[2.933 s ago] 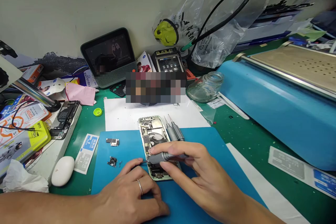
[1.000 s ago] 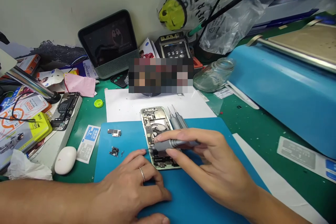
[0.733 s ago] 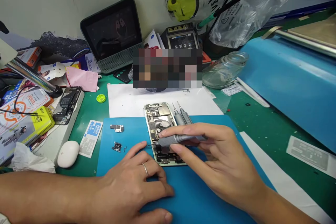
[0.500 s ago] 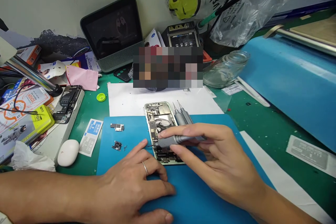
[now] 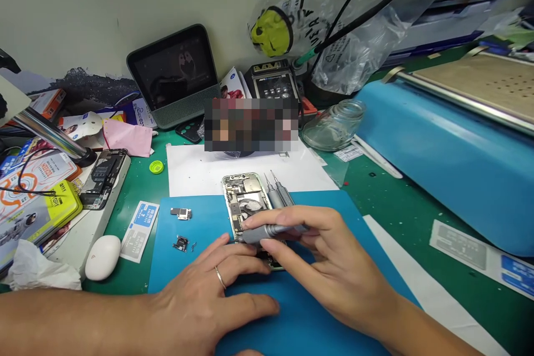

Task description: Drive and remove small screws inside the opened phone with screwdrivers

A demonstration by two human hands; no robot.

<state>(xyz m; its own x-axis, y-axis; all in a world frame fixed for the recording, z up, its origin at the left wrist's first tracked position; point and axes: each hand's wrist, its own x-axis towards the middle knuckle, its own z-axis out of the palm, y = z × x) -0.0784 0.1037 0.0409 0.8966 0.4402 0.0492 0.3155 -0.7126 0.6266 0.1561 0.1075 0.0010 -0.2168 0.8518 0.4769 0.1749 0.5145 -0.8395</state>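
Note:
An opened phone (image 5: 247,197) with bare inner parts lies on a blue mat (image 5: 300,320). My right hand (image 5: 334,258) pinches a grey precision screwdriver (image 5: 257,234), held nearly level across the phone's lower half, its tip toward the left edge. My left hand (image 5: 208,289) lies spread on the mat, some fingertips at the phone's lower left edge close to the screwdriver tip. Whether they touch the tip, I cannot tell. Two more grey screwdrivers (image 5: 280,192) rest by the phone's right side. Left of it lie a small metal-faced part (image 5: 182,213), a dark part (image 5: 181,243) and tiny pieces (image 5: 193,247).
White paper (image 5: 187,169) lies behind the mat. A glass jar (image 5: 334,127) and a tablet-like screen (image 5: 177,75) stand at the back. On the left are a white earbud case (image 5: 103,257), another opened phone (image 5: 104,178) and boxes. A blue machine (image 5: 429,161) fills the right.
The view has shifted, so the bench appears lower and further left. My left fingertips have come closer to the screwdriver tip at the phone's edge. My right hand keeps its grip on the screwdriver.

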